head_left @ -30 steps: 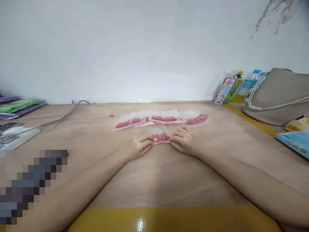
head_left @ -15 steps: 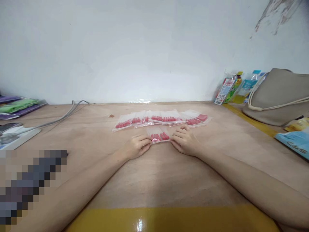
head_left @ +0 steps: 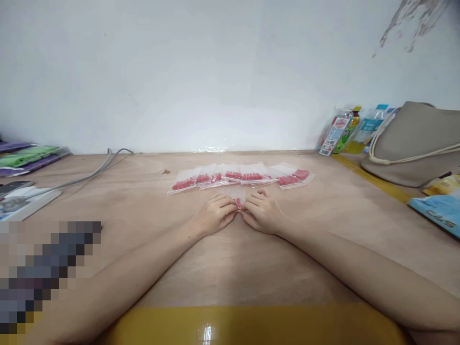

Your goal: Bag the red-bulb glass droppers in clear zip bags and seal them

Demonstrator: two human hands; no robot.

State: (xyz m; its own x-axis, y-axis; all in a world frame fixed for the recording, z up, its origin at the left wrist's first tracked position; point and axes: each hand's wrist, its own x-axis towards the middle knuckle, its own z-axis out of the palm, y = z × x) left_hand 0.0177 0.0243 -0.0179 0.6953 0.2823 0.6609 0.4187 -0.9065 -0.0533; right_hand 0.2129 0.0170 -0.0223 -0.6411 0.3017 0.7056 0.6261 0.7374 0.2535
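Between my two hands lies a small clear plastic bag [head_left: 237, 192] with red stick-like pieces [head_left: 239, 205] in it. My left hand [head_left: 217, 213] is closed on its left side, and my right hand [head_left: 261, 211] grips the right side. The fingertips of both hands nearly meet, so most of the red pieces are hidden under them. Just beyond, a row of similar clear bags [head_left: 251, 177] lies overlapping on the wooden table [head_left: 230, 268], each with red pieces inside.
On the right stand a carton [head_left: 335, 136], drink bottles [head_left: 370, 127] and a grey drawstring bag [head_left: 413, 143], with a blue packet [head_left: 436, 213] nearer. At left are green and purple packages [head_left: 32, 157], a grey cable [head_left: 86, 177] and a white box [head_left: 39, 203]. A wall rises behind.
Both hands have moved inward along the bag toward each other. They now cover most of the red pieces that showed between them before. The row of bags behind has not moved.
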